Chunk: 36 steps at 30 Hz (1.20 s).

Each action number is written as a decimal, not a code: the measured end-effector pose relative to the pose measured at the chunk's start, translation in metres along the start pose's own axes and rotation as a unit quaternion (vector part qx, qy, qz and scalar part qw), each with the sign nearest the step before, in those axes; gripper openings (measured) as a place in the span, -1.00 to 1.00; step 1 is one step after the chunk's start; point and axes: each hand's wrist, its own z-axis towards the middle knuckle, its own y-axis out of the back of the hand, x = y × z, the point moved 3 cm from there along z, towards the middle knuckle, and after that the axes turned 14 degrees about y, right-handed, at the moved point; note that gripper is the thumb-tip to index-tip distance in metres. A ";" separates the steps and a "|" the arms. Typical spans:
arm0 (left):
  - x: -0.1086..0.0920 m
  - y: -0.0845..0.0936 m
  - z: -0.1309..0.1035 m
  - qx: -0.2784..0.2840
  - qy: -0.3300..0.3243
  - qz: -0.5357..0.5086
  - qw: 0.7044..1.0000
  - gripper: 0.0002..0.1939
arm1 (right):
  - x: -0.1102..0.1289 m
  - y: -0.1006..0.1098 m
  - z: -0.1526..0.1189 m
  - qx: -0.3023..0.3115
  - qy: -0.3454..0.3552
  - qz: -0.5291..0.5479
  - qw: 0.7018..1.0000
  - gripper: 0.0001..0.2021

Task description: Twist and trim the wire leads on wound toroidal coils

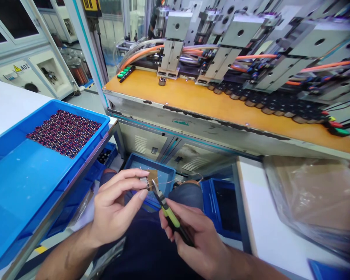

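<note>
Nearest to us, our right hand [189, 229] sits at about five o'clock from the middle of the view, closed around a pair of small cutters [167, 212] with yellow-green and black handles. The cutter tip points up toward eleven o'clock and meets a small coil part [144, 182]. Our left hand [116, 202], at about seven o'clock, pinches that part between thumb and forefinger, the other fingers curled loosely beneath. Thin wire leads stick out of the part, one upward and one curving off toward three o'clock; we cannot tell whether the blades are closed on a lead.

Just behind the hands, below our knees, lies a small blue bin [163, 173], and more blue bins [221, 206] stand at three o'clock from it on the floor.

At nine o'clock a large blue tray [23, 182] rests on the bench edge, holding a flat patch of small dark parts [64, 132] with red and purple specks in its far corner. At four o'clock a clear plastic bag [312, 198] lies on a white table [265, 225].

Farther off, from twelve to two o'clock, runs an orange machine deck [192, 97]. A row of grey metal heads [175, 42] with orange hoses stands over it, and a line of dark coils [268, 105] lies beneath them. Green buttons [125, 72] sit at its left end.
</note>
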 end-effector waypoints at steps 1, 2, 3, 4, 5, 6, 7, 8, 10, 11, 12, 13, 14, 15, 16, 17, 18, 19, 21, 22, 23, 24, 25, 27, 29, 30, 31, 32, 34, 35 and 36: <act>0.001 0.000 0.000 -0.001 0.002 0.002 1.000 -0.63 | 0.001 0.000 -0.001 -0.008 -0.011 0.015 1.000 -0.21; 0.001 0.000 0.000 -0.002 0.004 0.003 1.000 -0.64 | 0.003 0.000 -0.002 -0.012 -0.020 0.037 0.999 -0.21; 0.002 0.000 0.000 -0.004 0.008 0.002 1.000 -0.64 | 0.004 0.000 -0.002 -0.012 -0.027 0.059 0.998 -0.21; 0.003 0.000 0.000 -0.005 0.011 0.001 1.000 -0.65 | 0.006 0.000 -0.003 -0.010 -0.031 0.078 0.996 -0.20; 0.003 0.000 0.000 -0.005 0.012 -0.002 1.000 -0.66 | 0.007 -0.001 -0.003 -0.006 -0.034 0.090 0.995 -0.20; 0.004 -0.001 0.000 -0.003 0.014 -0.005 1.000 -0.66 | 0.007 0.000 -0.003 -0.007 -0.038 0.094 0.995 -0.21; 0.005 -0.001 0.000 -0.001 0.016 -0.010 1.000 -0.66 | 0.006 0.000 -0.003 -0.012 -0.045 0.091 0.995 -0.22; 0.005 -0.001 0.000 0.001 0.018 -0.015 1.000 -0.66 | 0.005 0.000 -0.003 -0.018 -0.056 0.085 0.995 -0.23; 0.007 -0.002 -0.001 0.001 0.022 -0.022 1.000 -0.65 | 0.001 0.000 -0.003 -0.030 -0.072 0.078 0.994 -0.25; 0.007 -0.002 -0.001 0.000 0.024 -0.024 0.999 -0.65 | 0.000 0.000 -0.003 -0.035 -0.074 0.077 0.994 -0.25; 0.008 -0.002 -0.001 -0.001 0.025 -0.025 0.999 -0.66 | -0.001 0.001 -0.004 -0.039 -0.070 0.079 0.994 -0.24; 0.008 -0.001 -0.001 -0.002 0.025 -0.026 0.999 -0.66 | 0.000 0.001 -0.004 -0.040 -0.065 0.083 0.994 -0.23; 0.009 -0.001 -0.001 0.000 0.023 -0.028 0.999 -0.66 | 0.001 0.002 -0.004 -0.042 -0.062 0.087 0.993 -0.22; 0.009 0.000 -0.001 0.004 0.017 -0.026 0.999 -0.66 | 0.002 0.004 -0.005 -0.043 -0.061 0.090 0.993 -0.20; 0.009 0.001 -0.001 0.011 0.004 -0.018 1.000 -0.67 | 0.004 0.006 -0.006 -0.040 -0.063 0.091 0.993 -0.19; 0.008 0.002 0.000 0.018 -0.018 -0.002 1.000 -0.67 | 0.006 0.008 -0.007 -0.036 -0.063 0.090 0.993 -0.18; 0.007 0.003 0.000 0.026 -0.046 0.015 0.999 -0.66 | 0.008 0.010 -0.007 -0.029 -0.063 0.085 0.994 -0.18; 0.006 0.005 0.000 0.031 -0.075 0.026 0.996 -0.64 | 0.010 0.012 -0.008 -0.022 -0.060 0.078 0.995 -0.18; 0.005 0.006 0.000 0.041 -0.117 0.018 0.992 -0.55 | 0.014 0.016 -0.010 -0.009 -0.053 0.061 0.997 -0.17; 0.005 0.007 0.001 0.046 -0.123 -0.002 0.991 -0.48 | 0.015 0.017 -0.011 -0.005 -0.048 0.056 0.997 -0.16; 0.006 0.007 0.001 0.052 -0.121 -0.026 0.991 -0.42 | 0.017 0.017 -0.011 -0.003 -0.042 0.052 0.998 -0.15; 0.007 0.006 0.001 0.058 -0.117 -0.045 0.990 -0.38 | 0.018 0.018 -0.012 -0.003 -0.038 0.051 0.998 -0.13; 0.008 0.006 0.001 0.062 -0.112 -0.056 0.990 -0.34 | 0.019 0.018 -0.013 -0.002 -0.033 0.050 0.998 -0.12; 0.010 0.004 0.001 0.061 -0.112 -0.060 0.990 -0.30 | 0.022 0.017 -0.014 0.001 -0.023 0.047 0.999 -0.09; 0.012 0.004 -0.001 0.050 -0.118 -0.051 0.991 -0.28 | 0.024 0.016 -0.015 0.005 -0.030 0.041 0.999 -0.11; 0.013 0.004 -0.001 0.042 -0.119 -0.046 0.991 -0.28 | 0.025 0.016 -0.016 0.007 -0.032 0.038 0.999 -0.12; 0.014 0.005 -0.002 0.036 -0.120 -0.043 0.991 -0.28 | 0.026 0.015 -0.016 0.009 -0.036 0.036 0.999 -0.14; 0.015 0.005 -0.003 0.031 -0.121 -0.040 0.991 -0.27 | 0.026 0.015 -0.016 0.010 -0.041 0.035 0.999 -0.15; 0.016 0.006 -0.004 0.029 -0.119 -0.035 0.992 -0.27 | 0.025 0.014 -0.015 0.010 -0.045 0.037 0.998 -0.18; 0.016 0.006 -0.005 0.030 -0.118 -0.034 0.992 -0.27 | 0.025 0.013 -0.014 0.008 -0.045 0.039 0.998 -0.19; 0.016 0.006 -0.005 0.031 -0.117 -0.032 0.992 -0.27 | 0.024 0.013 -0.013 0.006 -0.049 0.042 0.998 -0.20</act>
